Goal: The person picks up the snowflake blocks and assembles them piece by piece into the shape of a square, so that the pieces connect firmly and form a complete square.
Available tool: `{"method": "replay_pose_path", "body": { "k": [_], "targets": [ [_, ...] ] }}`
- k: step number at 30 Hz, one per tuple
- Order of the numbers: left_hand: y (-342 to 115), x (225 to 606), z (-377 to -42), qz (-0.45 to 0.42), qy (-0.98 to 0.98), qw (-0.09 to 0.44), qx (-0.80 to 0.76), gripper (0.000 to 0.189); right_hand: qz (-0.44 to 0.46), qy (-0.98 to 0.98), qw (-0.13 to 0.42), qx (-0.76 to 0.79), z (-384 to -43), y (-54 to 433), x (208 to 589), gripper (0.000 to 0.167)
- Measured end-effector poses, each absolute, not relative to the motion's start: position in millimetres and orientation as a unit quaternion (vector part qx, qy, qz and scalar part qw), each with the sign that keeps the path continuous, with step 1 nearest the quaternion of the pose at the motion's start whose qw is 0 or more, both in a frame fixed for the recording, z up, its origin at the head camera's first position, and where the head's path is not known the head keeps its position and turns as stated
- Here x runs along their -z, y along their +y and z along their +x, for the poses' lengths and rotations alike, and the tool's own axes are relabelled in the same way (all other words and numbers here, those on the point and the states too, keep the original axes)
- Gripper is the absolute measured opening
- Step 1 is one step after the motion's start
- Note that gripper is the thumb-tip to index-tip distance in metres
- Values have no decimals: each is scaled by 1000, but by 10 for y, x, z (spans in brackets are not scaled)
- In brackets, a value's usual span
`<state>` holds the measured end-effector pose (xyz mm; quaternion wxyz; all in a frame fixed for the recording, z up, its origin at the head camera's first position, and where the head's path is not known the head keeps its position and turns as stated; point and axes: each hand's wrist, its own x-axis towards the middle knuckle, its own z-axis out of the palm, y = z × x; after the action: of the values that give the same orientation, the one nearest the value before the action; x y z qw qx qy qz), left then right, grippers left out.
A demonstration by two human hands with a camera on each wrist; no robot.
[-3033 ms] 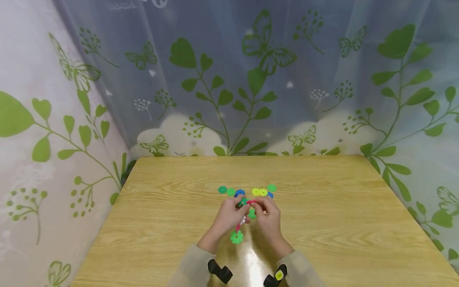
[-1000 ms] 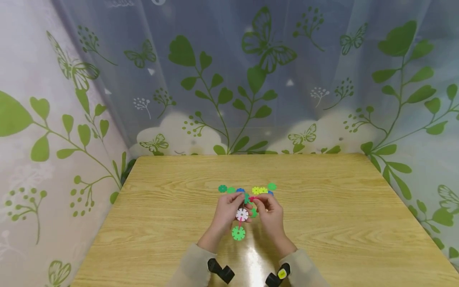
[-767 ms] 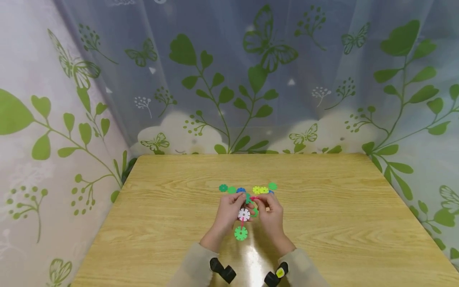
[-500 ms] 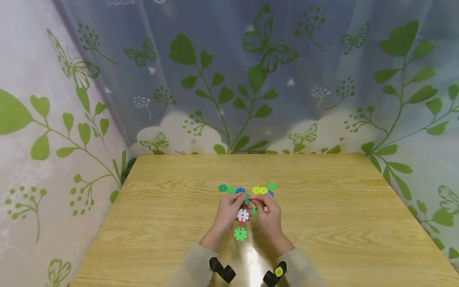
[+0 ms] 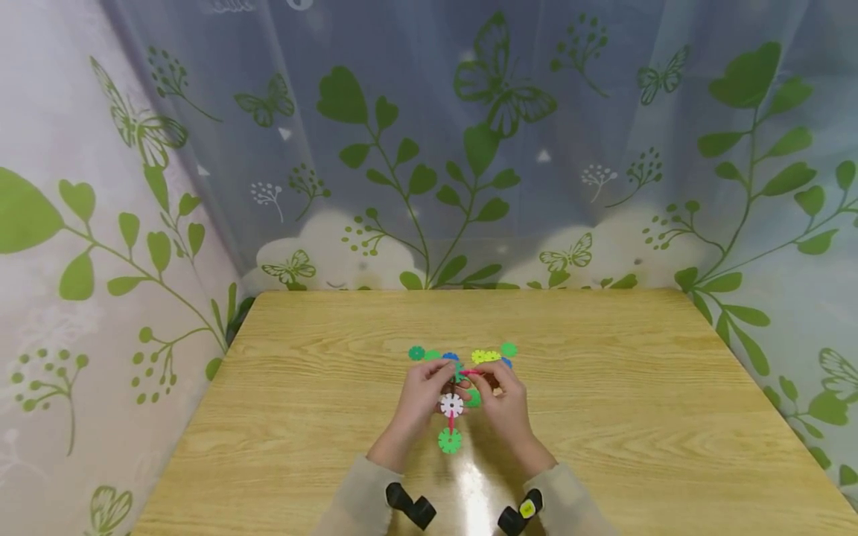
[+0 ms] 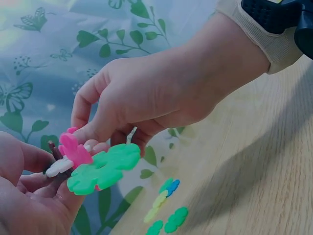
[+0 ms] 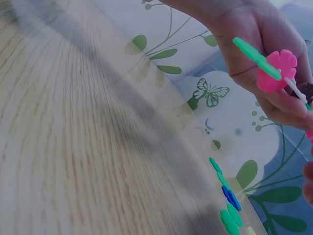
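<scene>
My left hand (image 5: 422, 394) grips a chain of notched plastic snowflake discs. A green disc (image 5: 450, 441) hangs at its near end, joined through an edge-on pink disc (image 5: 451, 423) to a white disc (image 5: 452, 406). Beyond these a dark brown disc (image 6: 55, 151), partly hidden by fingers, leads to a teal disc (image 5: 459, 370) at my left fingertips. My right hand (image 5: 506, 398) pinches another pink disc (image 5: 471, 371), its edge right at the teal one. Seen from the right wrist, the chain's pink disc (image 7: 278, 71) stands crosswise to its green disc (image 7: 255, 58).
Loose discs lie on the wooden table (image 5: 302, 387) past my hands: teal (image 5: 416, 353), green (image 5: 432, 356) and blue (image 5: 450, 358) at left, yellow (image 5: 479, 357) and green (image 5: 509, 349) at right. Another green disc (image 5: 473, 398) shows between my hands. A patterned curtain (image 5: 429, 149) surrounds the table.
Since three seconds ago the chain has turned, bringing the white disc face-on into view below my left fingers. The pink disc in my right hand stays close by the teal one throughout.
</scene>
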<state>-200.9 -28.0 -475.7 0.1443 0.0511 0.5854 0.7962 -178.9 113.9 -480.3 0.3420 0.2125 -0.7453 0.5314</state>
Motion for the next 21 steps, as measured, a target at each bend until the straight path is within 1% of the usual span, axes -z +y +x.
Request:
{"method": "replay_pose_path", "body": {
  "k": [7,11,17,21],
  "targets": [
    [-351,4769,-2025,43,592,137,-793,32,203,-751,327,-536,-1835,1211,4903,17],
    [-375,4786,-2044,37,587,130,-798,35,175,-759,309,-545,-1918,1267,5078,15],
    [-397,4766,-2043,32,583,121,-803,34,126,-794,237,-545,-2004,1326,5260,11],
    [-409,4755,-2037,37,586,118,-801,32,98,-824,183,-527,-2035,1330,5317,14]
  ]
}}
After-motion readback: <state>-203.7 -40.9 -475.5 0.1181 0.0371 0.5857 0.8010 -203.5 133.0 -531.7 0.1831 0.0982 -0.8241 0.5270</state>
